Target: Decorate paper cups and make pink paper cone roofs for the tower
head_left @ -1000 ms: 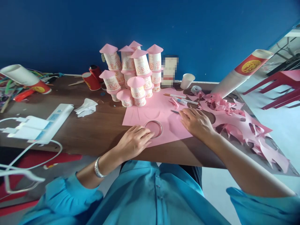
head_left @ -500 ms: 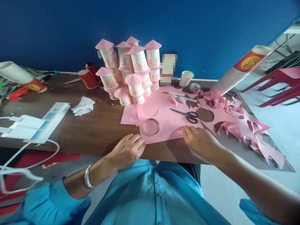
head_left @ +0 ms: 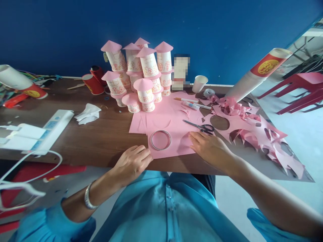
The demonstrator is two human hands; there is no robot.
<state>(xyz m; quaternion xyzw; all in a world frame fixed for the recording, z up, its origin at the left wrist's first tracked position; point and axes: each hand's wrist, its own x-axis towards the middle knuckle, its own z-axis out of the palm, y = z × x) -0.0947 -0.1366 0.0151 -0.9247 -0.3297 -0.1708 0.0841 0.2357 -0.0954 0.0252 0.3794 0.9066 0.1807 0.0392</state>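
Flat pink paper (head_left: 178, 134) leaves passage between ring (head_left: 160, 149) and right hand (head_left: 210, 148); scissors (head_left: 202, 127) and cup towers (head_left: 150, 65) obstruct farther back

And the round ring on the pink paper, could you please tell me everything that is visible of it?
The ring is a thin, silvery hoop, perhaps metal, with an open middle through which the pink paper shows. It looks whole and lies flat on that paper, near its front edge, between the left hand and the right hand, closer to the left. Neither hand touches it.
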